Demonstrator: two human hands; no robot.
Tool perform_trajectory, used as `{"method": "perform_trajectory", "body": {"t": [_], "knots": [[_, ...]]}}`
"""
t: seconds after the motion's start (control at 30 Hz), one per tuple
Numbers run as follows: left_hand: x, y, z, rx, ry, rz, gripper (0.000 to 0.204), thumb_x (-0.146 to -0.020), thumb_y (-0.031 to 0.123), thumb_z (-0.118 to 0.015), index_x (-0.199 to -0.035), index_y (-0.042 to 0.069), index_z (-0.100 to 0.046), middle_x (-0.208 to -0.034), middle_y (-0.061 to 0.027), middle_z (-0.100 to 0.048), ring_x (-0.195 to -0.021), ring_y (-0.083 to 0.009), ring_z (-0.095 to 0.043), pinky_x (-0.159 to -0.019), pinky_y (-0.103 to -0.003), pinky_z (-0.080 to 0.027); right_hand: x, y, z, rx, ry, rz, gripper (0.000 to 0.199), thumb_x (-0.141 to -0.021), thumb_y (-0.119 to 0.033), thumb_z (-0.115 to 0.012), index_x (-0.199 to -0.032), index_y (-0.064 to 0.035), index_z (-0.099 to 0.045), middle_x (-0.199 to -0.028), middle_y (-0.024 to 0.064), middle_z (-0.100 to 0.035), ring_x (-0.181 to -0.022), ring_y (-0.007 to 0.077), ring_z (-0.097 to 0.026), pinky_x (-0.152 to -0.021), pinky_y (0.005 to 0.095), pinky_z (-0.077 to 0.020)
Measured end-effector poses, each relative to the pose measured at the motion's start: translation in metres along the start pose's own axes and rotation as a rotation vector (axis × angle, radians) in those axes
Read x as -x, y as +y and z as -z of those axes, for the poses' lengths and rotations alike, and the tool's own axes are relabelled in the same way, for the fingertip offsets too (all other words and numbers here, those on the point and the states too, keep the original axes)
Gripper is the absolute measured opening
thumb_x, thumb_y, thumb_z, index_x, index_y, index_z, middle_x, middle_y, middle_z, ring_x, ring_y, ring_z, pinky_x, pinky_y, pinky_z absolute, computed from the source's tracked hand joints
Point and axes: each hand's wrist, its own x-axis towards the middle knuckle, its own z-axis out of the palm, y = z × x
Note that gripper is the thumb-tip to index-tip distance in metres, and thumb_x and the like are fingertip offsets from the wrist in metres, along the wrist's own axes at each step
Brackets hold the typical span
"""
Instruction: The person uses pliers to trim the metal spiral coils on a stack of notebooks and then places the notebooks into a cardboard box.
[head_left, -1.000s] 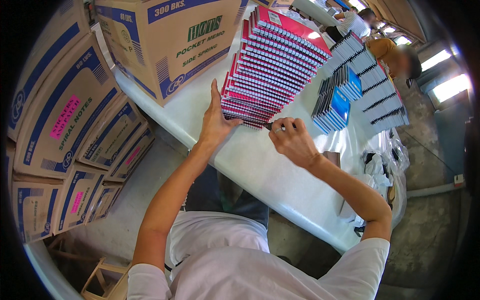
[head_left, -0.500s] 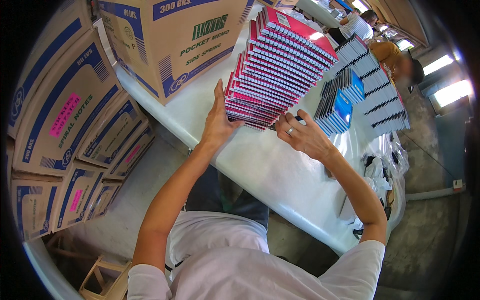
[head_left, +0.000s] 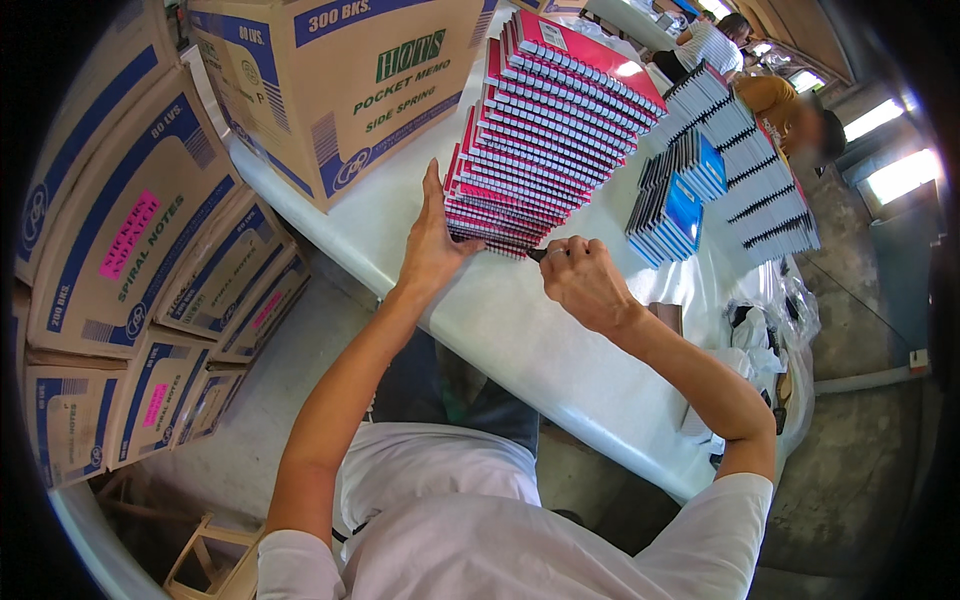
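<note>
A tall leaning stack of red-covered spiral notebooks (head_left: 545,140) stands on the table, its white wire bindings toward me. My left hand (head_left: 432,250) rests against the stack's lower left side, its fingers stretched along it and the thumb across the bottom front corner. Closed in a fist-like grip, my right hand (head_left: 585,280) holds a small black tool (head_left: 537,254). The tool's dark end shows at the lower right corner of the stack; the rest is hidden in the fingers, and I cannot tell its exact kind.
Blue notebooks (head_left: 665,215) and stacks of black-spiral notebooks (head_left: 755,180) stand to the right. A large carton (head_left: 340,100) sits at the back left of the white table (head_left: 520,330). More cartons (head_left: 130,220) are piled at left. Plastic wrapping (head_left: 790,340) lies at right. Two people are farther off.
My right hand has turned over and shifted slightly down and left, bringing the black tool's end to the stack's lower corner. My left hand stays against the stack.
</note>
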Motion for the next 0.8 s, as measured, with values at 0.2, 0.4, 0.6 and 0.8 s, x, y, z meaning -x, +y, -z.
{"method": "perform_trajectory", "body": {"t": [0.2, 0.4, 0.6, 0.8], "knots": [[0.0, 0.001, -0.003, 0.005, -0.024, 0.006, 0.127, -0.062, 0.0, -0.084, -0.152, 0.012, 0.004, -0.131, -0.0202, -0.055, -0.116, -0.0324, -0.058, -0.099, -0.038, -0.047, 0.007, 0.032, -0.008, 0.01, 0.53, 0.276, 0.028, -0.079, -0.013, -0.064, -0.106, -0.0088, -0.058, -0.116, 0.0035, -0.055, -0.113, 0.0187, -0.049, -0.098, 0.0369, -0.0388], [0.001, 0.004, -0.002, -0.011, -0.044, 0.053, 0.125, -0.063, -0.002, -0.082, -0.152, 0.013, 0.004, -0.133, -0.0207, -0.053, -0.117, -0.0333, -0.058, -0.098, -0.038, -0.048, -0.002, 0.037, -0.024, 0.079, 0.536, 0.343, 0.023, -0.081, -0.015, -0.063, -0.104, -0.0118, -0.059, -0.114, 0.0024, -0.054, -0.112, 0.0168, -0.049, -0.097, 0.0344, -0.039], [0.002, 0.007, -0.001, 0.01, -0.024, 0.033, 0.126, -0.061, -0.001, -0.083, -0.152, 0.012, 0.003, -0.133, -0.0207, -0.053, -0.118, -0.0347, -0.057, -0.098, -0.038, -0.047, -0.001, 0.023, -0.016, -0.037, 0.357, 0.275, 0.024, -0.077, -0.015, -0.065, -0.101, -0.0128, -0.06, -0.112, 0.0006, -0.058, -0.108, 0.015, -0.051, -0.091, 0.0301, -0.0402], [0.002, 0.014, 0.004, 0.004, -0.067, 0.093, 0.125, -0.061, -0.001, -0.083, -0.152, 0.011, 0.002, -0.133, -0.0208, -0.053, -0.118, -0.0346, -0.057, -0.098, -0.038, -0.047, -0.002, 0.026, 0.002, -0.091, 0.353, 0.257, 0.023, -0.08, -0.016, -0.064, -0.103, -0.013, -0.063, -0.109, -0.0019, -0.06, -0.112, 0.0138, -0.049, -0.096, 0.0317, -0.0393]]}}
